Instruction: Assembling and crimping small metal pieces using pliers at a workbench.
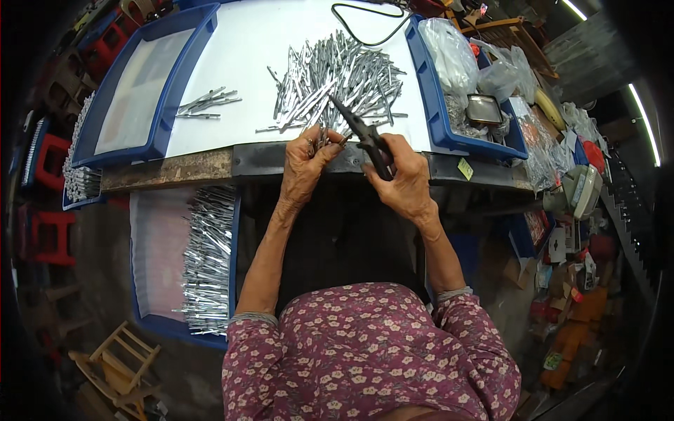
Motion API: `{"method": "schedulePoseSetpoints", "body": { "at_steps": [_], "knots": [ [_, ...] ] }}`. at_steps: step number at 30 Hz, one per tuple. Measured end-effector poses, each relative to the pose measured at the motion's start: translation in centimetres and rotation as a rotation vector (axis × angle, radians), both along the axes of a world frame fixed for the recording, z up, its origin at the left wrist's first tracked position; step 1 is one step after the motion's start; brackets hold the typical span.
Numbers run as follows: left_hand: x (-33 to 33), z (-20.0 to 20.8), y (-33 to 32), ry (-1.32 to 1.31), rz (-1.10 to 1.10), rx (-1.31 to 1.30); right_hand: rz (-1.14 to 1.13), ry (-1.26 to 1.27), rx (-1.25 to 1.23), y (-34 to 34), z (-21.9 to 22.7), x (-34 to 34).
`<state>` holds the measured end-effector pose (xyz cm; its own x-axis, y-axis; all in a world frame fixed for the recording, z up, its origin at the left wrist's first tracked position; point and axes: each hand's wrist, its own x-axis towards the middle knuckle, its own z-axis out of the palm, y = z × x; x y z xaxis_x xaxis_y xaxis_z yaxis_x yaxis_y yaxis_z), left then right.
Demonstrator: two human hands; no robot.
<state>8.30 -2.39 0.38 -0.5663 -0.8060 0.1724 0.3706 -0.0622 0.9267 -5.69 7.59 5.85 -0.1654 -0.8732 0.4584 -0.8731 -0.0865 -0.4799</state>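
Observation:
My left hand is closed at the table's front edge, its fingers pinching a few thin metal strips. My right hand is wrapped round the dark handles of long-nose pliers. The pliers' tip points up and left, over the near side of a large heap of silvery metal strips. Whether the jaws grip a strip is too small to tell. A smaller group of strips lies left of the heap on the white tabletop.
A blue tray with a pale liner stands left on the table. Another blue tray at right holds plastic bags and a small metal dish. Below the table's left side, a blue bin holds many strips. A black cable lies behind the heap.

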Motion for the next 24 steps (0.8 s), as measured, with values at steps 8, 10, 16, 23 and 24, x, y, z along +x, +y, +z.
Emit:
{"method": "schedulePoseSetpoints", "body": {
  "at_steps": [8,10,16,23,24],
  "knots": [
    [-0.3,-0.7,-0.1,0.066,-0.001,-0.019,-0.021,-0.034,-0.081,0.3,2.1,0.7],
    [0.0,-0.8,-0.1,0.062,-0.006,-0.001,-0.041,-0.112,-0.233,0.4,2.7,1.2],
    [-0.8,-1.1,-0.3,0.032,0.043,-0.115,-0.048,0.089,-0.052,-0.4,0.5,0.1],
    [-0.4,-0.5,0.0,0.035,0.044,0.041,-0.103,-0.178,-0.025,1.7,-0.3,0.3],
    [-0.4,-0.5,0.1,0.096,0.022,0.134,-0.099,-0.184,-0.001,2.1,-0.9,0.3]
  ]
}}
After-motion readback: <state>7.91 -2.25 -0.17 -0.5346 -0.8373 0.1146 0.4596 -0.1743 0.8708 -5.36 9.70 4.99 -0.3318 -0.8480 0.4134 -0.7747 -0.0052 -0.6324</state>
